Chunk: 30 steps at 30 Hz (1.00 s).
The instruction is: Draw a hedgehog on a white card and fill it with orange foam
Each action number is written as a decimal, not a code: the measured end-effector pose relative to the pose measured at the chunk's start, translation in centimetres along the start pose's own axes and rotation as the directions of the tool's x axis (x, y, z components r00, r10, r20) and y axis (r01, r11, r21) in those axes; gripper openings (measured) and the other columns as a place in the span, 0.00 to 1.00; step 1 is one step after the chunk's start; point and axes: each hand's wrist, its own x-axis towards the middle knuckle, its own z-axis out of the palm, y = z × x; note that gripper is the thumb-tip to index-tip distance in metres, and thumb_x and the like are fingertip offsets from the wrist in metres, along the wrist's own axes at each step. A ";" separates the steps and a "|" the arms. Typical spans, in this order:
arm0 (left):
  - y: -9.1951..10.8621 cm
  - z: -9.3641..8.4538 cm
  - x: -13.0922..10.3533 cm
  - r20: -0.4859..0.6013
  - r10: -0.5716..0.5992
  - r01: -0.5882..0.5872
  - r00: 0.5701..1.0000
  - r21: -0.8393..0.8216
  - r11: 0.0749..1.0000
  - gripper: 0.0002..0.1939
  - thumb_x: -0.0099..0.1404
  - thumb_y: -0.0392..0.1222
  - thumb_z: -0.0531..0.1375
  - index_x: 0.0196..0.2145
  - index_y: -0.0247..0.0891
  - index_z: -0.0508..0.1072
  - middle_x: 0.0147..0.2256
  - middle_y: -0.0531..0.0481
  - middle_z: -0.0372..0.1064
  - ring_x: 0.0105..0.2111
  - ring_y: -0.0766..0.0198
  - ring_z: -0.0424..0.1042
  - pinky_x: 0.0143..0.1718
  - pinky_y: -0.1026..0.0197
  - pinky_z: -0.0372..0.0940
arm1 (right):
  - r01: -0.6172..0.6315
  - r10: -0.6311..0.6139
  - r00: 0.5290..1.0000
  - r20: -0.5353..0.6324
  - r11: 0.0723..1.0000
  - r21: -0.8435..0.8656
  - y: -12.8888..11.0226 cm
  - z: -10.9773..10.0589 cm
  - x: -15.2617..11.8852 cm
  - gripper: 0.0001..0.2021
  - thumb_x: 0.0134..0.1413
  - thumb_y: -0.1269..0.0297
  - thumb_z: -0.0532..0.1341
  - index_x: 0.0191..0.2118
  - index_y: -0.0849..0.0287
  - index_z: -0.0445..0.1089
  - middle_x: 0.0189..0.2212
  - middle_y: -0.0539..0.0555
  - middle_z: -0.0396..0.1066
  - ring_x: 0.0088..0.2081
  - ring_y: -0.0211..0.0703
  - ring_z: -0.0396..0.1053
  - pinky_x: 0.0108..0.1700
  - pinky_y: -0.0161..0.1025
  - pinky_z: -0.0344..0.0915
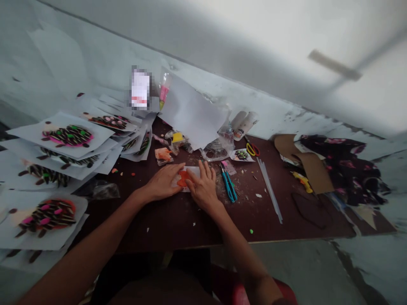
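A flat orange piece (182,179), perhaps modelling clay, lies on a small white sheet (194,170) at the middle of the table. My left hand (165,182) rests on the sheet's left side, its fingers stretched out beside the orange piece. From the right, my right hand (203,186) reaches over the sheet with fingers spread, its thumb and index finger at the orange piece's edge. Neither hand is closed around anything. Just right of my right hand are teal-handled pliers (229,186). Crumpled wrapping with orange material (163,155) sits beyond my left hand.
White sheets with hedgehog figures (68,135) are stacked at the left. A large white sheet (192,112) leans at the back. Scissors (252,149), clear glue sticks (270,190), a yellow glue gun (302,182), cardboard (313,171) and dark floral cloth (346,169) lie rightward.
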 end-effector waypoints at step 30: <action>0.0 -0.3 0.1 0.023 0.012 -0.011 1.000 -0.010 1.000 0.36 0.60 0.48 0.60 0.63 0.32 0.62 0.61 0.35 0.65 0.61 0.47 0.65 0.64 0.47 0.58 | 0.091 -0.091 0.995 0.039 0.996 -0.014 -0.5 0.0 -0.5 0.21 0.68 0.50 0.55 0.63 0.45 0.67 0.71 0.56 0.51 0.72 0.58 0.43 0.69 0.59 0.40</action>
